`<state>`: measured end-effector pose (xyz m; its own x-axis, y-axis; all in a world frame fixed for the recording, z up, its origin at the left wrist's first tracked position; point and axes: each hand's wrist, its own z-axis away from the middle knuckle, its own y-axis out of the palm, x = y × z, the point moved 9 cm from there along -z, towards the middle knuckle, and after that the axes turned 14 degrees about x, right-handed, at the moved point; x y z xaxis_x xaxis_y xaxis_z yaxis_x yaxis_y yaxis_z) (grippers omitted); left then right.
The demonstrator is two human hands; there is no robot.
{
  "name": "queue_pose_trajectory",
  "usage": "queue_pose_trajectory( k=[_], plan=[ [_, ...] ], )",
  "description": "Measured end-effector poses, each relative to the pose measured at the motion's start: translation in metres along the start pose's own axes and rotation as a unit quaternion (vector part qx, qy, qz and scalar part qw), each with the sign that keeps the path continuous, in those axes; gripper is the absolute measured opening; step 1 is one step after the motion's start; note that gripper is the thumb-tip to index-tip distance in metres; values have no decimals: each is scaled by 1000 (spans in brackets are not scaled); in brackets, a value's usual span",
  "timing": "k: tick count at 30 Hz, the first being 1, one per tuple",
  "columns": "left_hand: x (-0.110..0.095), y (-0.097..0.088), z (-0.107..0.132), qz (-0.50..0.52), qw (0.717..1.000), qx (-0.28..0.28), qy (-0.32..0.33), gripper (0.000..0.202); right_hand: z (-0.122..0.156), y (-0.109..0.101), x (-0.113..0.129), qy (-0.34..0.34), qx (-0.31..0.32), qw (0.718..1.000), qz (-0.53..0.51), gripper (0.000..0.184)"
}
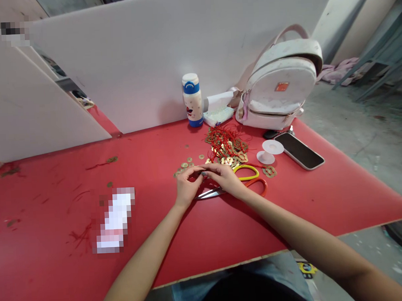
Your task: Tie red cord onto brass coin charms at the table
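Note:
My left hand [188, 184] and my right hand [226, 178] meet above the table, fingertips pinched together. Whatever small thing they hold is hidden by the fingers. Scissors [212, 193] with one yellow and one orange handle lie partly beneath my right hand, blades pointing left. Just beyond the hands sits a heap of brass-coloured coins with red cords [226, 146]. A few loose coins [184, 165] lie beside my left fingers. To the right of the scissors is a coin ornament [269, 171] with a red cord.
A white spool [265, 157], a dark-screened phone [301, 151] and a white backpack [281, 91] are on the right. A bottle [192, 102] and a white packet [218, 116] stand by the partition [137, 69]. A blurred-out bright object [115, 221] and cord scraps [81, 235] lie left on the red table [165, 254].

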<state>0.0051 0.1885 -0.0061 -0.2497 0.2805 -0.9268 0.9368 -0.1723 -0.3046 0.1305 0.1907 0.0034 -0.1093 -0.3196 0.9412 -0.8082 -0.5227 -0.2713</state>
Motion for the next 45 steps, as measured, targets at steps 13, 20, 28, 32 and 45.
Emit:
queue_pose_trajectory(
  k=[13, 20, 28, 32, 45],
  plan=[
    [3, 4, -3, 65, 998, 15, -6, 12, 6, -16, 4, 20, -69, 995, 66, 28],
    [7, -13, -6, 79, 996, -46, -15, 10, 15, -59, 8, -9, -186, 976, -111, 28],
    [21, -30, -7, 99, 991, -82, -42, 16, 33, -121, -19, -81, -346, 883, -307, 30],
    [18, -35, -7, 80, 991, -101, -35, 16, 50, -147, -21, -128, -434, 848, -275, 29],
    [16, -28, -8, 86, 993, -69, -43, 17, 56, -123, 31, -95, -456, 874, 141, 34]
  ],
)
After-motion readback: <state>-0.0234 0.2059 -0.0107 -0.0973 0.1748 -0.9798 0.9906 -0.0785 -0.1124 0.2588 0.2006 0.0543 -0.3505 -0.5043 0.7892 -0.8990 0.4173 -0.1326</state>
